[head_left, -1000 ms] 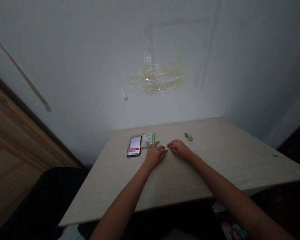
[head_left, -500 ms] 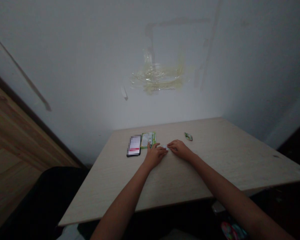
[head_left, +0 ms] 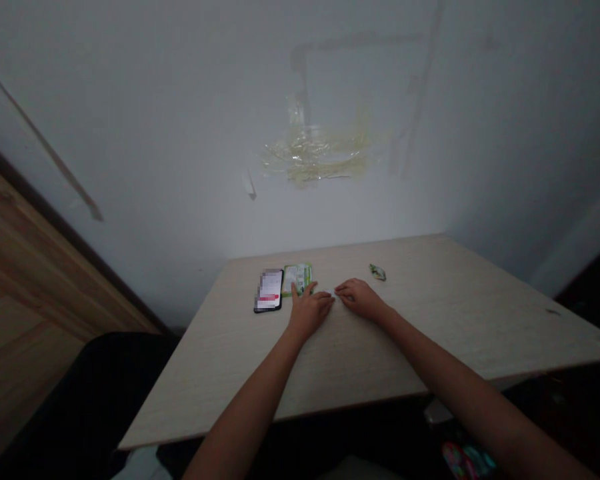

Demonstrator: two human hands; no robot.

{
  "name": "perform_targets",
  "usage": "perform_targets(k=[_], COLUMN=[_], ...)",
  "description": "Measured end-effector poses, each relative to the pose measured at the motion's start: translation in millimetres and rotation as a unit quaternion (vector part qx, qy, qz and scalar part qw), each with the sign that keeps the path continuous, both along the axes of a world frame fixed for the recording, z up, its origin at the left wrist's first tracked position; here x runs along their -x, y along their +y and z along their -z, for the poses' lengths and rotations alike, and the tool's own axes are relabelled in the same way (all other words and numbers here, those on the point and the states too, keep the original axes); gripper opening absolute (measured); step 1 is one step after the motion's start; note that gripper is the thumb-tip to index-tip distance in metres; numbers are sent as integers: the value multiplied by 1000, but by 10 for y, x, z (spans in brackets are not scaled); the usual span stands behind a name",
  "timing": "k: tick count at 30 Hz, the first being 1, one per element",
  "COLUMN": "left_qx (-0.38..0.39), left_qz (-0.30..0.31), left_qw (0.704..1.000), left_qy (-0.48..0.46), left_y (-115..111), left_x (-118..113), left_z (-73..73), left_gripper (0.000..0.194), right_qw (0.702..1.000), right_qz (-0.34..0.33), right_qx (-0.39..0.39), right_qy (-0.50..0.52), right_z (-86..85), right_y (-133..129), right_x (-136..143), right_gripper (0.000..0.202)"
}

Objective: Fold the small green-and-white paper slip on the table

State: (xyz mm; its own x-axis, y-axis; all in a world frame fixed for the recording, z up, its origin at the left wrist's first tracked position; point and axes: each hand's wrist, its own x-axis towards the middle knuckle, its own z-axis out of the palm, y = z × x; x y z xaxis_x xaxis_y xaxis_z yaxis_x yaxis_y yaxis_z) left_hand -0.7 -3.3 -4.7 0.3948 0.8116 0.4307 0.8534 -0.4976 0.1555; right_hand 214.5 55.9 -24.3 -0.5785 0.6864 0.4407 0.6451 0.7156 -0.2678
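Observation:
My left hand (head_left: 310,311) rests on the pale wooden table (head_left: 350,360), fingers spread, its fingertips close to a small whitish piece (head_left: 333,293). From the right, my right hand (head_left: 359,298) reaches the same piece with its fingers pressed together on it. Most of that piece is hidden by the fingers, so its shape is unclear. Just beyond my left fingers lies a flat green and white packet (head_left: 297,277). A black-edged phone (head_left: 269,291) with a lit screen sits left of the packet.
A small crumpled green wrapper (head_left: 377,272) lies at the back right of the table. Behind the table stands a grey wall with yellowed tape (head_left: 320,157). A dark rounded shape (head_left: 115,393) is at the left, beside wooden panelling (head_left: 40,293).
My left hand has shifted slightly, its fingers now more spread, and less of the whitish piece shows. My right hand has barely moved.

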Motion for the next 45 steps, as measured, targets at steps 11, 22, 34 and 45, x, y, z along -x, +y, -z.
perform_targets(k=[11,22,34,45], left_qx=[3,-14,-24,-24], left_qz=[-28,-51,-89,-109], left_qw=[1000,999,996,994], left_qy=[-3,4,4,1], left_y=[-11,-17,-30,-72], left_x=[-29,-57,-90,-100], left_z=[-23,29,54,3], left_gripper=[29,31,30,29], right_qw=[1000,1000,1000,1000], right_qz=[1,7,21,21], right_qx=[2,2,3,16], right_qy=[-2,-17,-20,-17], right_z=[-14,-48,-11,-57], right_y=[-20,-50,-38,-71], right_x=[4,7,-4,-3], right_gripper=[28,28,28,29])
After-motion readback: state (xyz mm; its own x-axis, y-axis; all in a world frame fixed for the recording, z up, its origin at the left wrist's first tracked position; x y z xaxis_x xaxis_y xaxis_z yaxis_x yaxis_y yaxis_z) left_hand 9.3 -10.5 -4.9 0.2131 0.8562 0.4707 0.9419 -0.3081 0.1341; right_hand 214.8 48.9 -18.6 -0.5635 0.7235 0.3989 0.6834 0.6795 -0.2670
